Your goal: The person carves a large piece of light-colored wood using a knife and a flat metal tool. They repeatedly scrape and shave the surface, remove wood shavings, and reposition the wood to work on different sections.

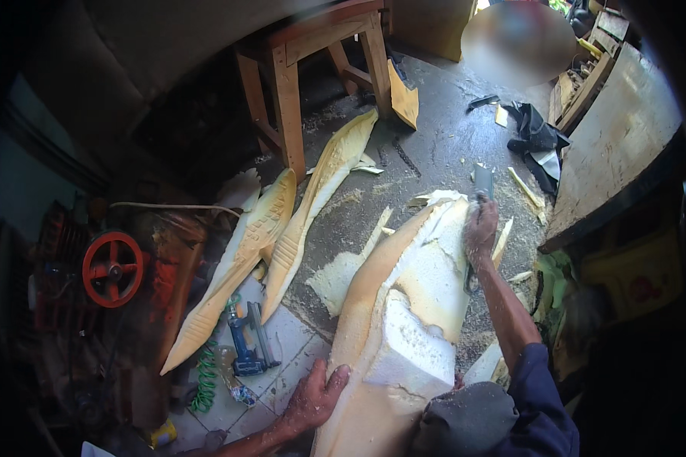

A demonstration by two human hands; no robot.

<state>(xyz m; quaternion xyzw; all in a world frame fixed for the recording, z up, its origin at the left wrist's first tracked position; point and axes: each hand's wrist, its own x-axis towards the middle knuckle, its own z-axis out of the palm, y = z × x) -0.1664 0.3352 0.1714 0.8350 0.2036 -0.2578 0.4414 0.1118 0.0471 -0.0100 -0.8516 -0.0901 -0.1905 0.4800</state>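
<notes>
A large foam block [343, 327], tan on the outside with white cut faces, lies lengthwise in front of me. My left hand [316, 396] grips its left edge, thumb against the side. My right hand [480, 232] is closed round a long, flat grey tool [483, 181] along the block's far right edge; its working face is hidden. A loose white foam chunk [413, 346] with a rough top sits on the block's middle. Close to my right arm, a dark grey cloth-covered shape [469, 419] overlaps the block's near end.
Two long, carved foam pieces [240, 263] lie left, near a wooden stool [286, 99]. A blue pneumatic stapler [248, 343] and green coiled hose [204, 381] rest on tiles. A machine with a red wheel [113, 269] stands left. Foam scraps [526, 190] and a board [617, 145] are right.
</notes>
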